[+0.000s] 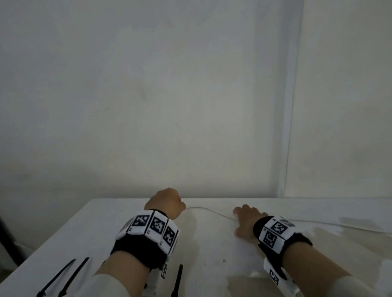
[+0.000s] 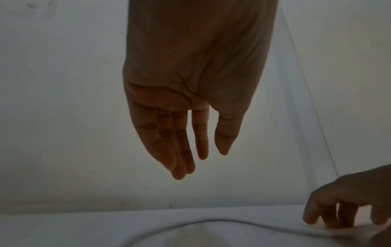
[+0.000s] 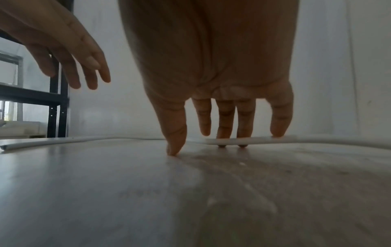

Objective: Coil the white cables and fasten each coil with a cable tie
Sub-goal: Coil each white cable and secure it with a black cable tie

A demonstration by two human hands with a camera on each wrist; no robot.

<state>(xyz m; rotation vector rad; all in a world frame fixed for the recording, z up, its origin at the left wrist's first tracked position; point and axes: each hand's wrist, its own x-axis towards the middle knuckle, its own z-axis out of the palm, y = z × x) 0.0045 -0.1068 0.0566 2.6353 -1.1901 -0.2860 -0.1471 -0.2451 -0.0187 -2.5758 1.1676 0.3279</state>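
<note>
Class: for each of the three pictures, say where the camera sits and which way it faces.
Head: high, facing forward and down at the table; both hands, wristbands.
Left wrist: along the raised, empty left hand toward the wall.
Right wrist: low over the table, along the right hand, fingers on the white cable.
All three show both hands.

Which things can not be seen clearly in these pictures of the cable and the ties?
- Cable: its right part leaves the head view at the edge, so its length is unknown.
- Ties: the left forearm covers some in the head view; the count is unsure.
- Right hand: in the right wrist view the cable hides some fingertips.
- Left hand: dark in the left wrist view; it hangs open above the table.
</note>
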